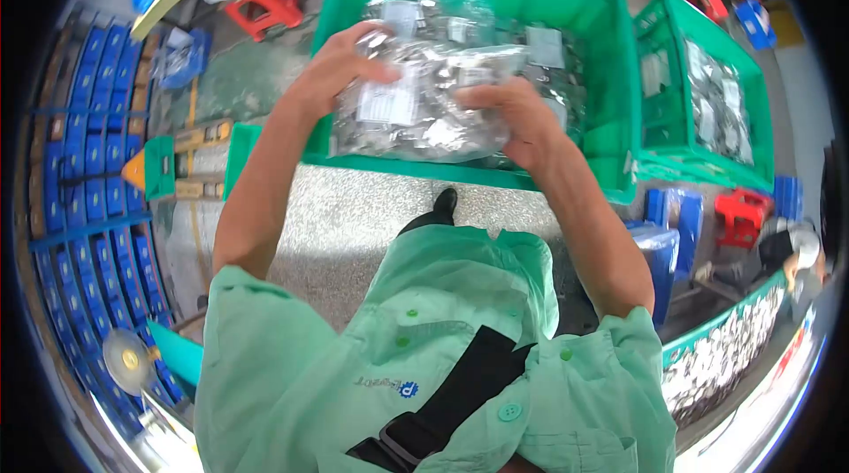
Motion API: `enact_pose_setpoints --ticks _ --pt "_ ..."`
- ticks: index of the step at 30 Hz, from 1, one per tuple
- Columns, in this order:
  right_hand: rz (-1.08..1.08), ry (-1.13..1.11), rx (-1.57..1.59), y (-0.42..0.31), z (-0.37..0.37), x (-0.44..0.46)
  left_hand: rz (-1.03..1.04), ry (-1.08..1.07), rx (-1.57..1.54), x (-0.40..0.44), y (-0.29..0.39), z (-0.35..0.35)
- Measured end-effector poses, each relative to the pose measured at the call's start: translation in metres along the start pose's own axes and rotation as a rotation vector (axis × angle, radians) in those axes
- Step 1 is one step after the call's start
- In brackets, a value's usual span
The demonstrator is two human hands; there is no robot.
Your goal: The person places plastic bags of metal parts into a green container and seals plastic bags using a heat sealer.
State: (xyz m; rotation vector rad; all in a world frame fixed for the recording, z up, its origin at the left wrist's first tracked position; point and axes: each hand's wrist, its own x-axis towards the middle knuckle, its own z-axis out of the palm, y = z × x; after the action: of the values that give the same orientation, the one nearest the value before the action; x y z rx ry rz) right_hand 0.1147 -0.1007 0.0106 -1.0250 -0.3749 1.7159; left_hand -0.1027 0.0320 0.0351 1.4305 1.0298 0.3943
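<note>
Between my hands, over the near side of a green crate (623, 102), is a clear plastic bag (424, 133) with small shiny metal-looking parts and a white label. My left hand (345, 66) grips the bag's upper left, its thumb lying across the front. On the right side, my right hand (522, 115) holds the bag with thumb and fingers closed on the plastic. Other labelled bags (544, 47) of similar parts lie inside the crate, partly covered by the held bag. What the parts are exactly is too small to tell.
To the right stands a second green crate (659, 124) with more bags. Red stools (265, 3) are at the back. Blue bins (93, 150) fill shelves at the left. At the lower right, a person (791, 247) is beside a long green container (685, 347) of shiny parts.
</note>
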Motion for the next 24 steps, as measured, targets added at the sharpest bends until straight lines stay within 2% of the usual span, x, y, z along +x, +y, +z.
enact_pose_setpoints --ticks 2,4,6,7,8,9,10,11,13,14,15,16,17,19,21,22,24 --pt "0.058 0.136 -0.284 0.001 -0.008 0.011 -0.043 0.01 0.058 0.005 -0.019 -0.009" --pt "-0.193 0.23 -0.754 0.004 -0.028 0.014 0.074 0.15 0.887 0.005 -0.032 -0.012" --pt "-0.447 0.37 -1.15 0.0 -0.036 -0.023 0.111 0.232 1.371 0.0 -0.029 -0.017" --pt "-0.616 0.387 -0.891 0.006 -0.047 -0.04 0.143 0.254 1.295 -0.015 0.001 -0.002" --pt "-0.468 0.328 -0.437 -0.012 -0.034 -0.087 0.346 0.301 1.233 -0.01 0.002 -0.005" --pt "-0.457 0.302 -0.367 -0.014 -0.043 -0.126 0.564 0.338 1.261 -0.009 0.008 0.003" --pt "-0.504 0.369 -0.287 -0.009 -0.054 -0.161 0.582 0.207 1.029 -0.011 0.031 0.024" --pt "-0.564 0.537 -0.311 0.001 -0.071 -0.193 0.548 0.1 0.747 -0.028 0.059 0.068" --pt "-0.633 0.889 -0.397 0.046 -0.125 -0.25 0.649 -0.388 0.235 -0.041 0.068 0.145" --pt "-0.639 1.075 -0.464 0.071 -0.157 -0.274 0.544 -0.64 0.096 -0.044 0.069 0.194" --pt "-0.533 1.267 -0.525 0.092 -0.18 -0.312 0.419 -0.87 -0.024 -0.051 0.062 0.241" --pt "-0.522 1.413 -0.564 0.123 -0.214 -0.349 0.293 -0.962 0.032 -0.059 0.053 0.296" --pt "-0.381 1.572 -0.582 0.143 -0.233 -0.394 0.165 -1.035 0.095 -0.066 0.04 0.351" --pt "-0.211 1.952 -0.537 0.194 -0.274 -0.482 0.076 -1.19 0.309 -0.072 0.004 0.452" --pt "-0.082 2.292 -0.572 0.26 -0.314 -0.58 0.081 -1.329 0.479 -0.082 -0.037 0.536" --pt "0.205 2.369 -0.549 0.289 -0.329 -0.632 0.046 -1.414 0.512 -0.094 -0.045 0.577" --pt "0.306 2.469 -0.339 0.33 -0.34 -0.711 -0.029 -1.572 0.53 -0.119 -0.063 0.647"
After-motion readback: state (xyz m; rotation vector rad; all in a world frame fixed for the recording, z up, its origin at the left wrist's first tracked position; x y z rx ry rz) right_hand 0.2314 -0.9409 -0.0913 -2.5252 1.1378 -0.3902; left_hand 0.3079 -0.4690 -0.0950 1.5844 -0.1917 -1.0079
